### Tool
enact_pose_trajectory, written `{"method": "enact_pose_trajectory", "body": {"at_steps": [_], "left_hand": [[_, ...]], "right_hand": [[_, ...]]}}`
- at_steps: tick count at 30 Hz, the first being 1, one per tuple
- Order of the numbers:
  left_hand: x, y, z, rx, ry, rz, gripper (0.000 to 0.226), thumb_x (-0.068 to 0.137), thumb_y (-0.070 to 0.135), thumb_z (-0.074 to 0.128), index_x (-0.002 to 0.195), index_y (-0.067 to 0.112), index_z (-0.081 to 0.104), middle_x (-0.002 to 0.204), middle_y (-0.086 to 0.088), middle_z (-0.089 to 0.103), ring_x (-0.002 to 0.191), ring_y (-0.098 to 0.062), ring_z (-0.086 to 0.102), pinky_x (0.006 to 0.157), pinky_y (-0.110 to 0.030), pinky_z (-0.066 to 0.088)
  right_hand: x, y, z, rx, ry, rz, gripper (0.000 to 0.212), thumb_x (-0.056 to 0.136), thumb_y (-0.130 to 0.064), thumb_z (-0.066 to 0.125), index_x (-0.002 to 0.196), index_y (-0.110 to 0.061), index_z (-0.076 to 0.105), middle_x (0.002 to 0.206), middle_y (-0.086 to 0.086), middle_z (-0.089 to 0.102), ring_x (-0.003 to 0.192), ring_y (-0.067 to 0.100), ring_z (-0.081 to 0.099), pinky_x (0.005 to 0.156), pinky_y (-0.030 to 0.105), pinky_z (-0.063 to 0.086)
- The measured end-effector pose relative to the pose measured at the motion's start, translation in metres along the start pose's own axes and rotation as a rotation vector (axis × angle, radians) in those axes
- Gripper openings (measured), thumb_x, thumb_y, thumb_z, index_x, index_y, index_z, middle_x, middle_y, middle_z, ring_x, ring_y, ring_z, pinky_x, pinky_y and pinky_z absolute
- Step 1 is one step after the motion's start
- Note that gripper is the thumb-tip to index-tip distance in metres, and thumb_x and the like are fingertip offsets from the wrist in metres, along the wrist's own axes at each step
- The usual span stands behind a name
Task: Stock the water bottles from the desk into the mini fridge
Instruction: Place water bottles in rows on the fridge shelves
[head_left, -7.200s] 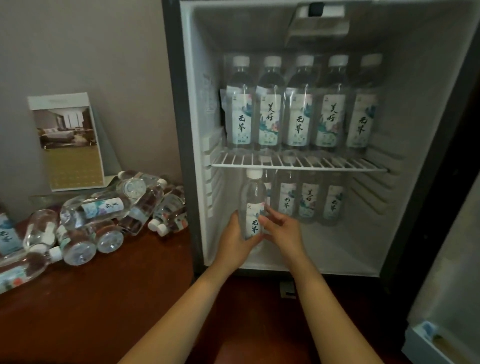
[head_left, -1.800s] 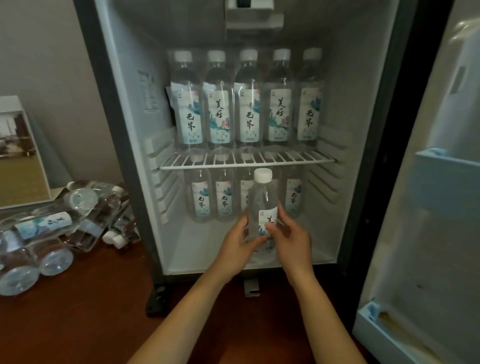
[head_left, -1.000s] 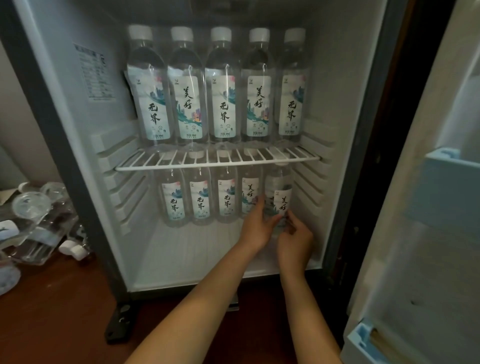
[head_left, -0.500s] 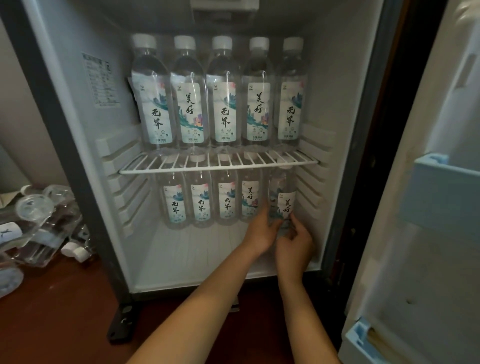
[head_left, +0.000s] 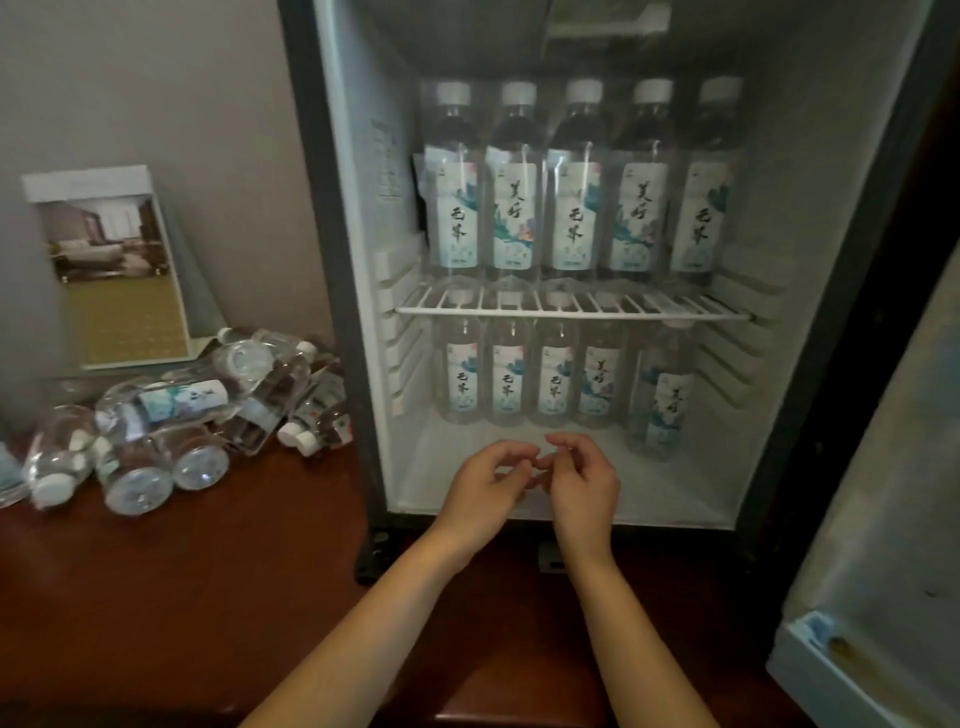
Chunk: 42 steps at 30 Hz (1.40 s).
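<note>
The mini fridge (head_left: 358, 322) stands open on the dark wooden desk (head_left: 171, 587). Several labelled water bottles (head_left: 576, 182) stand in a row on its white wire shelf (head_left: 571, 310). Below, several more bottles (head_left: 511, 376) stand at the back, and one bottle (head_left: 662, 392) stands at the right, a little forward. My left hand (head_left: 485, 491) and my right hand (head_left: 584, 480) hover side by side at the fridge's front edge, fingers loosely curled, holding nothing. A heap of water bottles (head_left: 176, 415) lies on its side on the desk, left of the fridge.
A framed card with a room photo (head_left: 111, 265) leans against the grey wall behind the heap. The fridge door (head_left: 883, 519) hangs open at the right, its lower door shelf (head_left: 836, 670) jutting out near my right forearm.
Both hands have let go of the rightmost lower bottle and pulled back to the fridge's front edge. The view has swung left, bringing the desk heap back in sight.
</note>
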<state>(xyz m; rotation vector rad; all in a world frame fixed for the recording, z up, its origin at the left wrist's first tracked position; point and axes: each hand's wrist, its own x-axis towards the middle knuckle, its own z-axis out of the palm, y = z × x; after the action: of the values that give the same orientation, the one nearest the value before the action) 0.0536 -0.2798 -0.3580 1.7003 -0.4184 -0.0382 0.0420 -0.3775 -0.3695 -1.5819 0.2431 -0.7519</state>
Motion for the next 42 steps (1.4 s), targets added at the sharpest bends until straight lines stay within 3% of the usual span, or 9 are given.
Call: {"method": "enact_pose_trajectory", "body": {"at_steps": [6,12,17,20,22,25,29,34,42], "left_hand": [[-0.051,-0.008,-0.084,-0.013,0.180,-0.033,0.022,0.096,0.011,0.047,0.088,0.019,0.066,0.082,0.002,0.068,0.067,-0.003,0.066,0.064,-0.013,0.050],[-0.077,-0.028,-0.170,-0.006,0.487,-0.132,0.018,0.096,0.010,0.047,0.093,0.011,0.064,0.079,-0.003,0.065,0.065,-0.010,0.062,0.065,-0.021,0.047],[-0.082,-0.045,-0.221,-0.031,0.654,-0.191,0.020,0.097,0.009,0.046,0.086,0.015,0.062,0.077,-0.003,0.062,0.066,-0.013,0.057,0.064,-0.023,0.042],[-0.079,-0.054,-0.238,-0.024,0.682,-0.231,0.019,0.097,0.010,0.045,0.089,0.012,0.062,0.077,-0.002,0.062,0.066,-0.012,0.057,0.063,-0.022,0.042],[-0.073,-0.058,-0.243,-0.016,0.674,-0.238,0.020,0.097,0.010,0.045,0.087,0.014,0.061,0.077,-0.001,0.061,0.065,-0.011,0.056,0.061,-0.021,0.042],[-0.059,-0.059,-0.248,0.002,0.634,-0.228,0.022,0.097,0.008,0.044,0.084,0.017,0.059,0.076,0.000,0.060,0.063,-0.010,0.055,0.055,-0.016,0.042],[-0.039,-0.060,-0.253,0.011,0.566,-0.214,0.020,0.097,0.006,0.044,0.087,0.013,0.060,0.075,0.000,0.059,0.061,-0.008,0.053,0.046,-0.008,0.040],[-0.024,-0.066,-0.258,0.023,0.534,-0.213,0.017,0.096,0.005,0.044,0.094,0.010,0.060,0.077,0.001,0.060,0.061,-0.006,0.053,0.048,-0.008,0.040],[-0.035,-0.072,-0.263,-0.002,0.548,-0.221,0.019,0.096,0.002,0.043,0.102,-0.001,0.061,0.078,-0.002,0.058,0.063,-0.009,0.052,0.048,-0.006,0.041]], "right_hand": [[-0.021,-0.013,0.038,0.037,-0.359,0.112,0.032,0.091,0.002,0.040,0.075,-0.017,0.060,0.064,0.007,0.062,0.054,0.016,0.057,0.048,0.014,0.046],[-0.051,-0.024,0.088,-0.086,-0.747,0.138,0.030,0.094,-0.002,0.041,0.079,-0.019,0.060,0.069,0.002,0.062,0.053,0.012,0.056,0.048,0.014,0.044],[-0.073,-0.028,0.136,-0.271,-1.007,0.037,0.020,0.094,-0.010,0.047,0.095,-0.018,0.065,0.079,-0.003,0.065,0.066,0.009,0.061,0.056,0.014,0.046],[-0.074,-0.024,0.172,-0.512,-0.991,-0.173,0.025,0.092,-0.017,0.050,0.114,-0.018,0.062,0.103,0.004,0.067,0.096,0.017,0.063,0.080,0.025,0.047],[-0.069,-0.021,0.198,-0.686,-0.965,-0.290,0.038,0.092,-0.019,0.049,0.130,-0.015,0.049,0.124,0.010,0.056,0.114,0.025,0.054,0.093,0.032,0.044],[-0.061,-0.016,0.231,-0.849,-0.910,-0.295,0.054,0.091,-0.018,0.049,0.141,-0.019,0.029,0.138,0.016,0.037,0.117,0.035,0.050,0.092,0.039,0.043],[-0.046,-0.008,0.259,-0.988,-0.885,-0.156,0.073,0.088,-0.018,0.054,0.147,-0.026,0.011,0.146,0.019,0.026,0.122,0.037,0.046,0.092,0.041,0.044],[-0.037,0.000,0.281,-1.057,-0.836,-0.178,0.052,0.087,-0.017,0.051,0.136,-0.019,0.034,0.128,0.016,0.050,0.117,0.034,0.050,0.087,0.039,0.046],[-0.048,0.009,0.276,-0.897,-0.632,-0.163,0.037,0.087,-0.019,0.060,0.122,-0.018,0.047,0.118,0.012,0.057,0.112,0.032,0.053,0.082,0.038,0.049]]}}
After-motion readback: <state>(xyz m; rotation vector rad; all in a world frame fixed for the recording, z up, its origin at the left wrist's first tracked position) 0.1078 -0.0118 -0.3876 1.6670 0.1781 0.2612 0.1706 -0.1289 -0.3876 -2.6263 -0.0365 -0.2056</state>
